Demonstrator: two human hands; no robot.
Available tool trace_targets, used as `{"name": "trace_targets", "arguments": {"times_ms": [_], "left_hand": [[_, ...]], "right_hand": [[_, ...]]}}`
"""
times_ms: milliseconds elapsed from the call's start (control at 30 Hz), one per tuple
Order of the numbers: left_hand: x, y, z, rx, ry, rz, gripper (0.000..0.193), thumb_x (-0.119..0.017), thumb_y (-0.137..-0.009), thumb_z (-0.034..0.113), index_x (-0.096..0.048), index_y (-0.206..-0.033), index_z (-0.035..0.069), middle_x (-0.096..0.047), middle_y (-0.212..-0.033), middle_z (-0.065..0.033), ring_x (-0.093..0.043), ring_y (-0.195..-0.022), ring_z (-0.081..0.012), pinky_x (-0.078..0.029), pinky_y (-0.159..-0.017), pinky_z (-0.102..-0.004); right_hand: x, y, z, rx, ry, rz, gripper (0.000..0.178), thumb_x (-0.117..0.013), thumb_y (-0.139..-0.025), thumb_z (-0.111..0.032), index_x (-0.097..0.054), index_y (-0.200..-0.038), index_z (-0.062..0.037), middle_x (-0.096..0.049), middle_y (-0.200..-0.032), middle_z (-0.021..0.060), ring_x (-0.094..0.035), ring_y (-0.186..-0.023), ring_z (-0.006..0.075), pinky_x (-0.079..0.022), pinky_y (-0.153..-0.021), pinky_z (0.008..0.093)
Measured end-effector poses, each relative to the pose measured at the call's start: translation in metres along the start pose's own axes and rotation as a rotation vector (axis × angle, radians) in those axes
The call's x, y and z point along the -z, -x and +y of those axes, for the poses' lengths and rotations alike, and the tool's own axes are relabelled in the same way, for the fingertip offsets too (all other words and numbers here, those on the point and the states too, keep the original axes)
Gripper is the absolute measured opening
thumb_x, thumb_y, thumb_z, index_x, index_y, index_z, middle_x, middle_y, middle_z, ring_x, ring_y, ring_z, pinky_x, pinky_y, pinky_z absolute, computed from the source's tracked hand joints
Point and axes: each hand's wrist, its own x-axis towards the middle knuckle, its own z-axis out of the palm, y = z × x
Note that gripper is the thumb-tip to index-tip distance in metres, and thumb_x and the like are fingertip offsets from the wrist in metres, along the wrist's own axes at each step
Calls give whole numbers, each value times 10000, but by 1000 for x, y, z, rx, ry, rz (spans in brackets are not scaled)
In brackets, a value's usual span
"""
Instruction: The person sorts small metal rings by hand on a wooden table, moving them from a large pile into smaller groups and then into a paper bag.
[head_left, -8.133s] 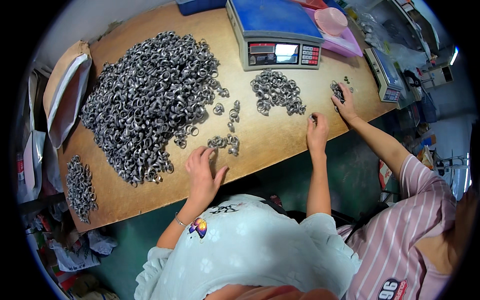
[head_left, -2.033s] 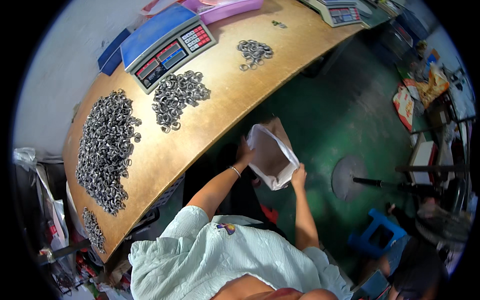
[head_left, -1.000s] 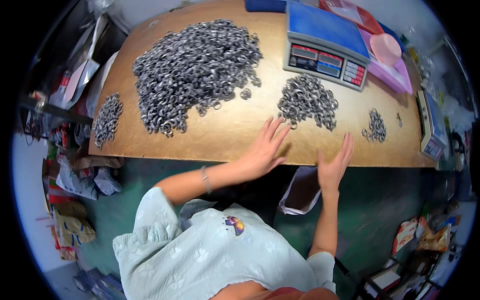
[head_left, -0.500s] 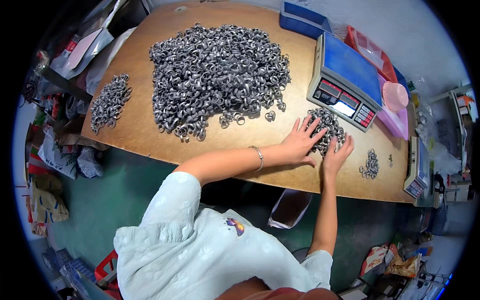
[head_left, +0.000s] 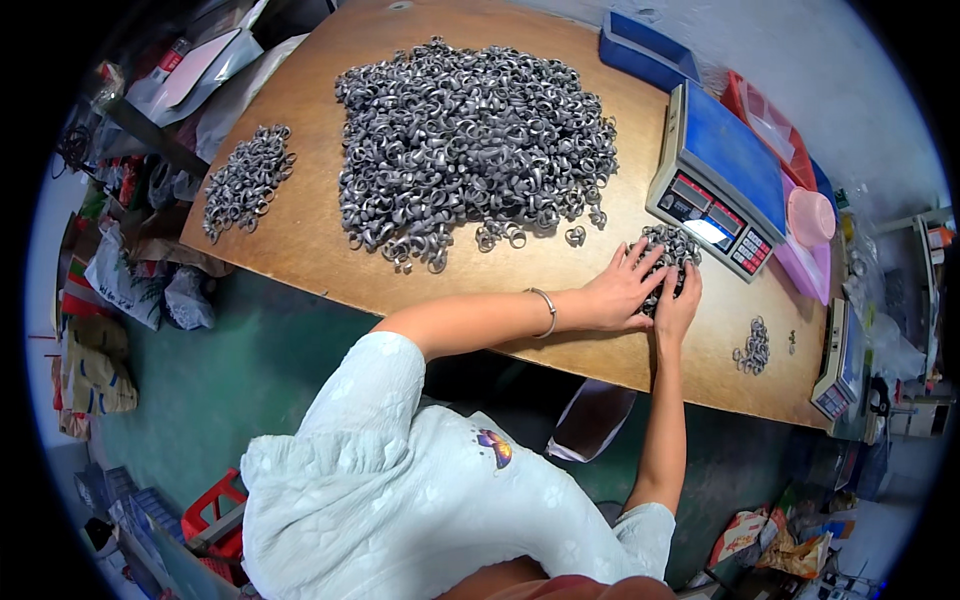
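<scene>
A small heap of grey metal rings [head_left: 676, 243] lies on the wooden table just in front of a digital scale. Flat against the heap's left side is my left hand [head_left: 622, 292], a bracelet on its wrist and its fingers stretched over the rings. My right hand [head_left: 679, 310] bends round the near right side, fingers apart and touching the rings. Between them the hands enclose the heap, hiding part of it; neither visibly grasps a ring. Farther left spreads a much larger pile of similar rings [head_left: 470, 150].
The digital scale [head_left: 728, 160] has a blue top. Behind it are a blue tray [head_left: 648, 52] and a red basket [head_left: 745, 105]; a pink bowl [head_left: 810, 217] stands right. Smaller ring groups lie at far left [head_left: 248, 182] and right [head_left: 752, 346]. A second scale [head_left: 833, 370] sits by the right edge.
The view has shifted, so the table appears farther right. My hands have drawn closer together around the small heap, which looks more compact, and the left fingers are less spread.
</scene>
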Motion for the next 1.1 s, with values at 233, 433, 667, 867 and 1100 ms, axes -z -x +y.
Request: {"name": "trace_targets", "arguments": {"times_ms": [233, 433, 667, 867, 1100], "left_hand": [[79, 86, 7, 180, -85, 19, 737, -691, -749, 242, -343, -1363, 29, -196, -1457, -239, -173, -1343, -462, -197, -1036, -631], [146, 183, -30, 697, -409, 323, 863, -781, -677, 246, -324, -1397, 113, -154, -1479, -204, -115, -1350, -477, -170, -1022, -653], [155, 201, -43, 727, -389, 366, 754, -745, -710, 197, -374, -1359, 101, -288, -1380, -221, -230, -1295, -467, -226, -1056, -544], [128, 198, -28, 660, -327, 365, 612, -675, -758, 90, -424, -1317, 88, -278, -1357, -288, -260, -1277, -468, -231, -1048, -552], [133, 200, -19, 572, -171, 348, 396, -610, -773, 40, -523, -1159, 24, -408, -1248, -212, -367, -1194, -394, -286, -1025, -526]], "right_hand": [[10, 20, -78, 321, 133, 44, 335, -623, -820, -175, -566, -1109, -17, -509, -1184, 165, -425, -1154, 337, -297, -986, 451], [-39, 26, -166, 542, -210, -344, 570, -712, -743, -122, -491, -1267, -80, -436, -1263, 183, -427, -1158, 362, -350, -975, 440], [-102, 22, -210, 663, -122, -194, 611, -738, -727, -243, -497, -1280, -147, -394, -1320, 169, -406, -1162, 372, -330, -984, 457], [-85, 38, -188, 751, -25, -295, 401, -713, -745, -167, -594, -1116, -76, -484, -1225, 135, -467, -1058, 336, -391, -904, 429], [-51, 41, -154, 523, -161, -298, 180, -622, -778, -3, -589, -955, -1, -549, -1028, 149, -530, -924, 312, -452, -811, 361]]}}
